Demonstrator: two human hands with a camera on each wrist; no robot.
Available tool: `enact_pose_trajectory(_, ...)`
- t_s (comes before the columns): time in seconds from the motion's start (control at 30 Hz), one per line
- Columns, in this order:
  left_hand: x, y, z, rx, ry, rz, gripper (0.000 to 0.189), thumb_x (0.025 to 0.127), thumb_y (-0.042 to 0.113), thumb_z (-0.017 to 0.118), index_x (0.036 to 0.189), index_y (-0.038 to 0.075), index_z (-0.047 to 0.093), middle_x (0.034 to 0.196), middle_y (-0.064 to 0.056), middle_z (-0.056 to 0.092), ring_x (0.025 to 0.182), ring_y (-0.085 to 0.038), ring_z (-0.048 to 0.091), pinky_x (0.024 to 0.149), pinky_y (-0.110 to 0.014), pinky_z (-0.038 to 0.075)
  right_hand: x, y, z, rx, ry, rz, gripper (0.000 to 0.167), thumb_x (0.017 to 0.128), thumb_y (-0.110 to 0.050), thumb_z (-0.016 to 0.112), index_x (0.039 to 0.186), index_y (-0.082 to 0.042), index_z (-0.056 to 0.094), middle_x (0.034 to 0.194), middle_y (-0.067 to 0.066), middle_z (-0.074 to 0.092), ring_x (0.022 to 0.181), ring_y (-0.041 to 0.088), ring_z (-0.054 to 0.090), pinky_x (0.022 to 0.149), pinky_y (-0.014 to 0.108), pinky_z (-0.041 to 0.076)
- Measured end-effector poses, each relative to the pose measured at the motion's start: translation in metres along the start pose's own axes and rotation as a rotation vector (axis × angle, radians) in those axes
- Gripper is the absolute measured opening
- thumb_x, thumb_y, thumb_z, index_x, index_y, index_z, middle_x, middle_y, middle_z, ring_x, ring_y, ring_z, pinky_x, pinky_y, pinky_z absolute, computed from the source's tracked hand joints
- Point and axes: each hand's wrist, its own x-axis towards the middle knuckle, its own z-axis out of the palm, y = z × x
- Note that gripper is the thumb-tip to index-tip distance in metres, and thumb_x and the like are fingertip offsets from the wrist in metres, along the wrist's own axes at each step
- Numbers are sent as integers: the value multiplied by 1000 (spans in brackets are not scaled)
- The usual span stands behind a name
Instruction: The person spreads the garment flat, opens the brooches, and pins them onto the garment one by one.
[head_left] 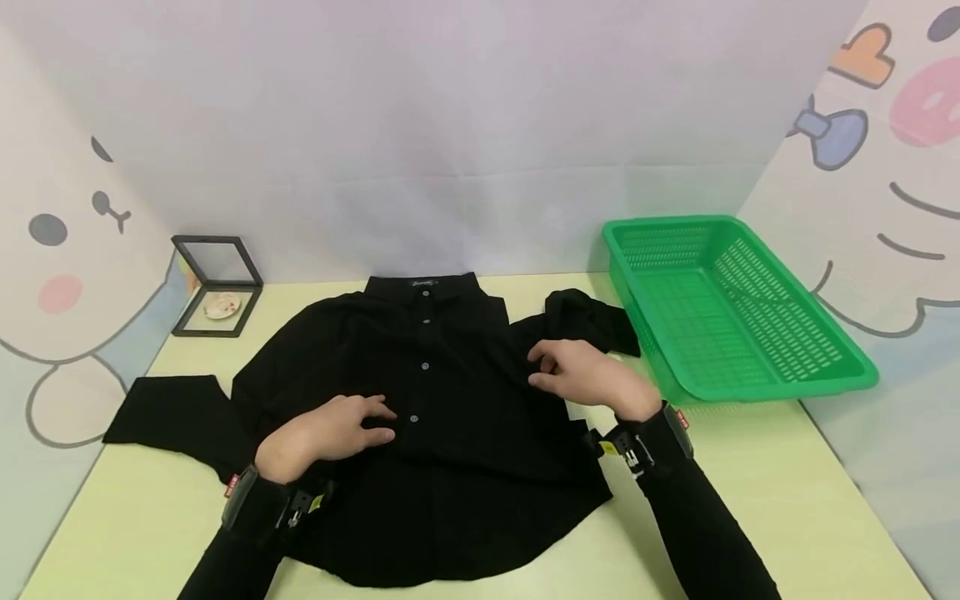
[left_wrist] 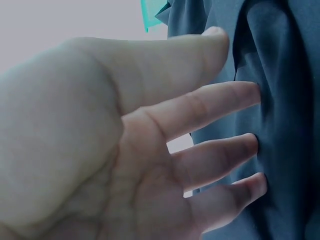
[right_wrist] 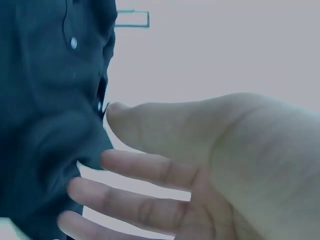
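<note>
A black button-up shirt (head_left: 450,467) lies front up, its collar at the far side and its hem toward me. Over the left half of the shirt front is my left hand (head_left: 330,429), near the button row, with nothing in its grasp. In the left wrist view, its loosely bent fingers (left_wrist: 210,107) reach to the dark cloth. My right hand (head_left: 585,375) hovers at the shirt's right side, below the bunched sleeve (head_left: 588,321). Its fingers (right_wrist: 135,200) are spread and relaxed beside the cloth in the right wrist view. The other sleeve (head_left: 176,417) stretches out flat to the left.
A green plastic basket (head_left: 750,392) stands at the right, close against the bunched sleeve. At the back left, a black-framed case (head_left: 217,333) stands unfolded with a small round item inside. The pale yellow table (head_left: 795,500) meets a white backdrop behind and printed panels at the sides.
</note>
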Motion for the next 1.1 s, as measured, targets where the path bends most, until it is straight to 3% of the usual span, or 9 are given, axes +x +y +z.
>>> enact_pose_trajectory(0.13, 1, -7, -5, 9, 76, 53, 37, 103, 24, 65, 132, 2, 66, 142, -27, 59, 123, -40, 62, 101, -53, 53, 1, 12, -1, 6, 84, 26, 36, 105, -17, 61, 136, 2, 59, 119, 19, 65, 102, 30, 64, 89, 41, 52)
enact_pose_trajectory(0.27, -2, -20, -16, 37, 291, 69, 30, 102, 19, 65, 126, 1, 69, 114, -16, 71, 93, -24, 67, 77, -41, 55, 5, 18, 5, 28, 140, 55, 35, 106, -16, 60, 134, 3, 60, 121, 20, 66, 106, 31, 64, 91, 41, 53)
enact_pose_trajectory(0.37, -9, -31, -24, 65, 465, 6, 28, 102, 16, 64, 124, -1, 68, 104, -17, 67, 89, -28, 63, 74, -44, 51, 10, 21, 11, 36, 171, 75, 33, 106, -15, 59, 132, 4, 61, 121, 20, 67, 107, 32, 65, 91, 41, 54)
enact_pose_trajectory(0.47, -15, -44, -29, 60, 545, -117, 35, 104, 9, 55, 134, -8, 57, 113, -30, 62, 100, -42, 60, 80, -53, 50, 14, 23, 16, 32, 164, 106, 30, 106, -11, 57, 132, 4, 62, 123, 22, 66, 106, 32, 65, 89, 41, 53)
enact_pose_trajectory(0.63, -21, -66, -33, -28, 399, -381, 47, 107, 6, 38, 148, -17, 34, 133, -43, 48, 111, -55, 54, 81, -56, 47, 19, 28, 19, 2, 67, 169, 31, 109, -4, 46, 135, 5, 59, 134, 27, 60, 108, 34, 62, 86, 40, 49)
enact_pose_trajectory(0.77, -27, -72, -34, -34, 323, -511, 38, 109, 21, 49, 128, -12, 56, 118, -35, 56, 97, -47, 59, 75, -51, 48, 20, 30, 21, -13, 76, 218, 28, 108, -7, 51, 130, 6, 62, 127, 27, 63, 104, 34, 63, 84, 41, 50)
enact_pose_trajectory(0.9, -30, -77, -37, -98, 293, -650, 29, 99, 20, 67, 111, -5, 58, 108, -29, 57, 86, -39, 58, 71, -48, 47, 22, 34, 23, 33, 110, 290, 24, 109, -10, 52, 124, 4, 64, 112, 21, 65, 91, 30, 63, 76, 39, 50)
enact_pose_trajectory(1.0, -32, -81, -39, -152, 258, -729, 26, 94, 16, 73, 104, -2, 58, 106, -28, 57, 86, -40, 58, 72, -50, 47, 24, 38, 24, 87, 135, 366, 21, 109, -17, 53, 101, -2, 66, 86, 13, 60, 71, 24, 58, 64, 36, 44)
enact_pose_trajectory(1.1, -30, -84, -41, -164, 236, -762, 22, 95, 17, 72, 97, -1, 59, 99, -25, 59, 84, -41, 59, 72, -49, 47, 25, 41, 26, 84, 153, 394, 31, 106, -20, 60, 77, -11, 54, 65, 4, 42, 58, 20, 46, 58, 34, 35)
